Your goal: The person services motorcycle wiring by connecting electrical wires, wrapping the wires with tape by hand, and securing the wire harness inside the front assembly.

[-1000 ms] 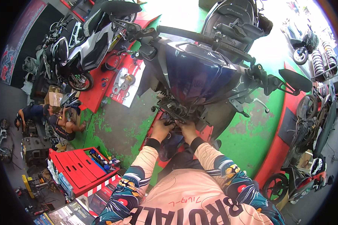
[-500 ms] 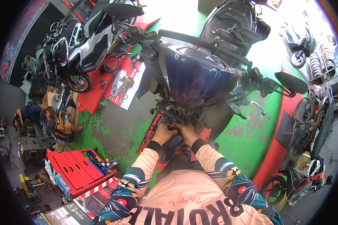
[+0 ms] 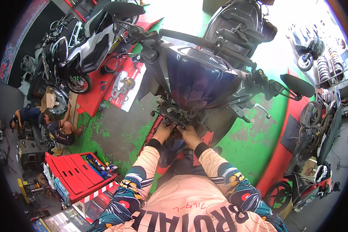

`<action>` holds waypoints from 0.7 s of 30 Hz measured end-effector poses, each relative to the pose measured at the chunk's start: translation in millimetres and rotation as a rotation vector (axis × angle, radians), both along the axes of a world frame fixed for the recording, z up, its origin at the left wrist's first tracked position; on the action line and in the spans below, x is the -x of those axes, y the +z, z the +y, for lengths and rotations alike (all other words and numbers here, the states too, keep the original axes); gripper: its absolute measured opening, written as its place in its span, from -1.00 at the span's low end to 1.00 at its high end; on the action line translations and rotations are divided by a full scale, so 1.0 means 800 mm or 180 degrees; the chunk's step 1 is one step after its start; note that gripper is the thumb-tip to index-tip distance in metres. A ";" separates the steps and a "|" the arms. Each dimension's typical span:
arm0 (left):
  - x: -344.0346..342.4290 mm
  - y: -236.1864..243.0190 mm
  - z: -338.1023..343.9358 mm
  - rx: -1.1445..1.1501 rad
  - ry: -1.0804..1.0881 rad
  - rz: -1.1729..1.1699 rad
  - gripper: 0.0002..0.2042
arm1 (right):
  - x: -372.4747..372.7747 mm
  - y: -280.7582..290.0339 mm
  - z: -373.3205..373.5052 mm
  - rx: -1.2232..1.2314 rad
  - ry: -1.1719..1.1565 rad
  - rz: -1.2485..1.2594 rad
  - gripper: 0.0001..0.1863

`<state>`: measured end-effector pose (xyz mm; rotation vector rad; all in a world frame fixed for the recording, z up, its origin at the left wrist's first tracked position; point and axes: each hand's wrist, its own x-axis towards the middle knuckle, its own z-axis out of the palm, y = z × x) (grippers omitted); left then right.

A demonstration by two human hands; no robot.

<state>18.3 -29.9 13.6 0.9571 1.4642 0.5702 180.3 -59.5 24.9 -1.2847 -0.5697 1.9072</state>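
A scooter with a dark blue glossy front panel (image 3: 199, 79) stands before me, and its exposed dark front parts and wiring (image 3: 179, 116) hang below that panel. At the left of these parts is my left hand (image 3: 163, 133), its fingers curled in among them. My right hand (image 3: 189, 136) is close beside it, a small gap between the two, with its fingers bent around something dark. Both sets of fingertips are partly hidden, so what they pinch is too small to name. A red stand surface (image 3: 207, 138) shows beneath the hands.
A red tool chest (image 3: 75, 174) with tools on top stands at lower left. Two people crouch at far left, one person (image 3: 58, 129) nearer. A white scooter (image 3: 94, 50) stands on a red lift behind loose parts (image 3: 123, 87). Right are a mirror (image 3: 297, 86) and brake lever (image 3: 262, 110).
My hands have moved slightly apart; before, they met at the thumbs under the front parts. The whole view has shifted a little. The crouching person at left has moved an arm.
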 end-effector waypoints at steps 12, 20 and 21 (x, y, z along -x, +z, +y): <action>0.013 -0.027 0.009 0.0301 -0.0062 0.0272 -0.77 | -0.003 -0.018 -0.001 -0.0187 0.0409 -0.1522 -0.69; 0.018 0.022 0.010 0.0313 -0.0415 -0.0349 -0.82 | 0.002 -0.035 -0.005 -0.0277 0.0084 -0.1198 -0.72; 0.022 0.027 0.009 0.0321 -0.0380 -0.0334 -0.82 | 0.005 -0.019 -0.005 0.0163 -0.0038 -0.0700 -0.74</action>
